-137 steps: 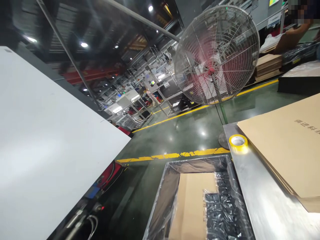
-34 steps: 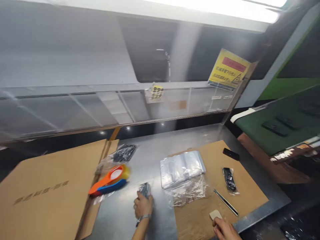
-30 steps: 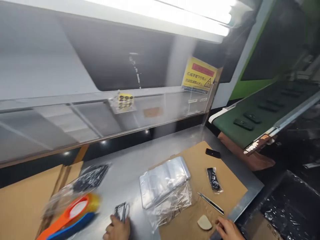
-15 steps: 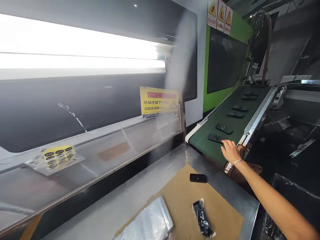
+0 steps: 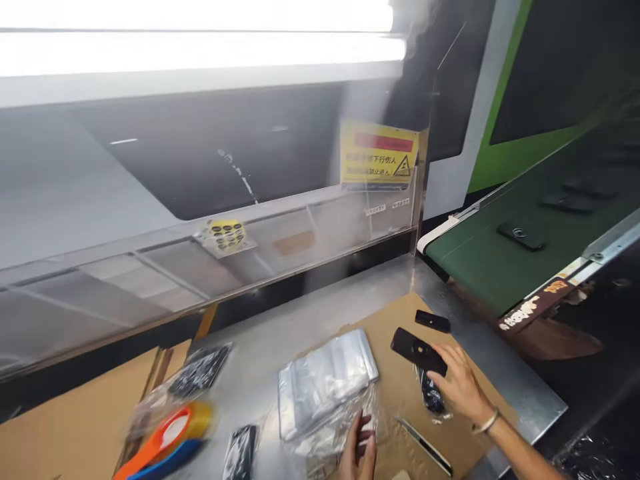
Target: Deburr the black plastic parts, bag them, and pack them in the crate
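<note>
Pinched in my right hand (image 5: 463,381) is a flat black part (image 5: 418,351), held above the cardboard sheet (image 5: 487,407). Just behind it on the cardboard lies another black part (image 5: 433,321). A bagged black part (image 5: 432,392) lies beneath my right hand, partly hidden. My left hand (image 5: 359,448) is low in the view, fingers apart and curved, beside the crumpled edge of a stack of clear plastic bags (image 5: 327,380). Nothing shows in its grip. A utility knife (image 5: 425,447) lies between my hands.
The green conveyor belt (image 5: 480,267) at the right carries several black parts (image 5: 521,235). At the lower left are an orange and blue tape dispenser (image 5: 167,443) and bagged black parts (image 5: 241,453). A clear panel with a yellow sign (image 5: 379,159) stands behind the metal table (image 5: 260,380).
My right hand has moved from the conveyor to above the cardboard and now holds a black part. My left hand has come into view. The view has turned left and down.
</note>
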`<state>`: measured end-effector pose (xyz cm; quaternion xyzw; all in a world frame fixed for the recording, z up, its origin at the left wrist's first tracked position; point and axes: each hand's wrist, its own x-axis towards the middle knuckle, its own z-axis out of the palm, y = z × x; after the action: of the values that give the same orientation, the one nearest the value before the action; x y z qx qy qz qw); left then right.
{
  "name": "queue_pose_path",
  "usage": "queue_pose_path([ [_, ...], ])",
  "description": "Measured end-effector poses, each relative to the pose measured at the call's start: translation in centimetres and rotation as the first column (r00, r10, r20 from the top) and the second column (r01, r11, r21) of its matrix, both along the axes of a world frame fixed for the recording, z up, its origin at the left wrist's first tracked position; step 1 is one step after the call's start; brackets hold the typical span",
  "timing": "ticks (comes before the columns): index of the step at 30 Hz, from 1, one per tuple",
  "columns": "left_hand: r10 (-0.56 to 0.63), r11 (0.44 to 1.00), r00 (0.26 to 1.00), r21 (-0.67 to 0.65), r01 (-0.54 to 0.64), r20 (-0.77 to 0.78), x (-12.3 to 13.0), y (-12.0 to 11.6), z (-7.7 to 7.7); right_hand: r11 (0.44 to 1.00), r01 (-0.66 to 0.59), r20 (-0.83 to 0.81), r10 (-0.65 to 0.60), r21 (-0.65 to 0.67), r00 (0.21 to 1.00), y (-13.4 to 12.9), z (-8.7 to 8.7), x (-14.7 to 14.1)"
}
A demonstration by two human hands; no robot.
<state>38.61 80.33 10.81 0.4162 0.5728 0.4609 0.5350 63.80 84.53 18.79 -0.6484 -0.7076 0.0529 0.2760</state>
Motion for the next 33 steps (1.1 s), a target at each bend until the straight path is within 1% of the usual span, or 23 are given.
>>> queue_pose_path([
  [2, -0.001, 1.000, 0.960, -0.022, 0.008, 0.280, 0.4, -0.7, 1.5, 0.997, -0.044, -0.149, 0.034, -0.066, 0.988, -3.8, -1.2, -5.4],
  [3, -0.014, 0.998, 0.910, -0.055, 0.041, 0.415, 0.5, -0.9, 2.4, 0.995, -0.060, -0.198, 0.043, -0.082, 0.979, -5.6, -1.6, -7.8],
  [4, 0.052, 0.995, 0.847, -0.104, 0.005, 0.530, 0.4, -1.0, 3.3, 0.992, -0.084, -0.231, 0.061, -0.091, 0.971, -7.1, -1.9, -9.9],
  [5, 0.087, 0.986, 0.775, -0.164, 0.022, 0.626, 0.1, -1.1, 4.2, 0.987, -0.131, -0.255, 0.104, -0.092, 0.961, -8.5, -2.2, -11.5],
  [7, 0.162, 0.946, 0.655, -0.306, 0.111, 0.738, -0.8, -1.4, 5.6, 0.958, -0.267, -0.302, 0.225, -0.104, 0.926, -10.4, -2.8, -13.6],
  [8, 0.198, 0.925, 0.612, -0.352, 0.142, 0.766, -1.5, -1.7, 6.0, 0.937, -0.322, -0.325, 0.266, -0.134, 0.908, -11.0, -3.3, -14.0],
  [9, 0.233, 0.912, 0.581, -0.383, 0.149, 0.780, -2.3, -1.9, 6.3, 0.920, -0.346, -0.335, 0.272, -0.182, 0.902, -11.3, -4.0, -14.0],
  [10, 0.264, 0.906, 0.554, -0.401, 0.138, 0.789, -3.2, -2.2, 6.3, 0.912, -0.329, -0.310, 0.248, -0.245, 0.918, -11.5, -4.9, -13.7],
  [11, 0.290, 0.904, 0.530, -0.409, 0.120, 0.796, -4.0, -2.5, 6.3, 0.909, -0.279, -0.256, 0.203, -0.310, 0.945, -11.5, -6.0, -13.3],
  [13, 0.318, 0.899, 0.489, -0.422, 0.116, 0.812, -5.5, -3.2, 6.0, 0.912, -0.158, -0.057, 0.147, -0.379, 0.987, -11.4, -8.7, -12.4],
  [15, 0.316, 0.886, 0.463, -0.432, 0.167, 0.828, -6.7, -4.0, 5.9, 0.904, -0.131, 0.034, 0.158, -0.408, 0.987, -11.4, -11.6, -12.1],
  [17, 0.294, 0.884, 0.453, -0.420, 0.205, 0.841, -7.4, -4.8, 6.1, 0.892, -0.161, 0.049, 0.199, -0.422, 0.979, -11.5, -13.9, -12.3],
  [19, 0.263, 0.892, 0.444, -0.391, 0.227, 0.857, -7.9, -5.5, 6.6, 0.884, -0.211, 0.036, 0.248, -0.417, 0.968, -11.6, -15.1, -12.7],
  [20, 0.245, 0.896, 0.436, -0.373, 0.238, 0.866, -8.2, -5.8, 6.8, 0.881, -0.237, 0.021, 0.269, -0.409, 0.963, -11.6, -15.1, -12.8],
  [21, 0.228, 0.900, 0.428, -0.357, 0.249, 0.875, -8.4, -6.2, 7.1, 0.880, -0.259, 0.003, 0.284, -0.398, 0.959, -11.4, -14.6, -12.9],
  [22, 0.215, 0.902, 0.423, -0.345, 0.260, 0.880, -8.6, -6.6, 7.4, 0.882, -0.272, -0.011, 0.291, -0.385, 0.957, -11.2, -13.7, -13.0],
  [23, 0.206, 0.901, 0.423, -0.340, 0.270, 0.882, -8.8, -6.9, 7.7, 0.885, -0.286, -0.035, 0.294, -0.368, 0.955, -10.9, -12.2, -13.0],
  [25, 0.199, 0.893, 0.433, -0.345, 0.290, 0.879, -8.9, -7.6, 8.1, 0.894, -0.320, -0.102, 0.304, -0.313, 0.947, -10.2, -7.9, -13.2],
  [27, 0.182, 0.885, 0.450, -0.345, 0.312, 0.874, -8.7, -8.2, 8.4, 0.879, -0.442, -0.276, 0.386, -0.179, 0.880, -9.5, -2.5, -13.7],
  [28, 0.165, 0.886, 0.457, -0.335, 0.322, 0.874, -8.5, -8.5, 8.4, 0.852, -0.510, -0.307, 0.457, -0.118, 0.835, -9.3, 0.1, -14.1],
  [30, 0.114, 0.885, 0.463, -0.302, 0.356, 0.879, -8.0, -8.9, 8.3, 0.759, -0.649, -0.280, 0.614, -0.045, 0.738, -9.1, 4.7, -14.9],
  [31, 0.088, 0.880, 0.461, -0.286, 0.379, 0.883, -7.8, -9.1, 8.2, 0.714, -0.698, -0.246, 0.670, -0.044, 0.701, -9.2, 6.3, -15.2],
  [33, 0.049, 0.857, 0.452, -0.270, 0.439, 0.890, -7.4, -9.4, 8.1, 0.646, -0.760, -0.163, 0.743, -0.078, 0.649, -9.5, 8.1, -15.9],
])
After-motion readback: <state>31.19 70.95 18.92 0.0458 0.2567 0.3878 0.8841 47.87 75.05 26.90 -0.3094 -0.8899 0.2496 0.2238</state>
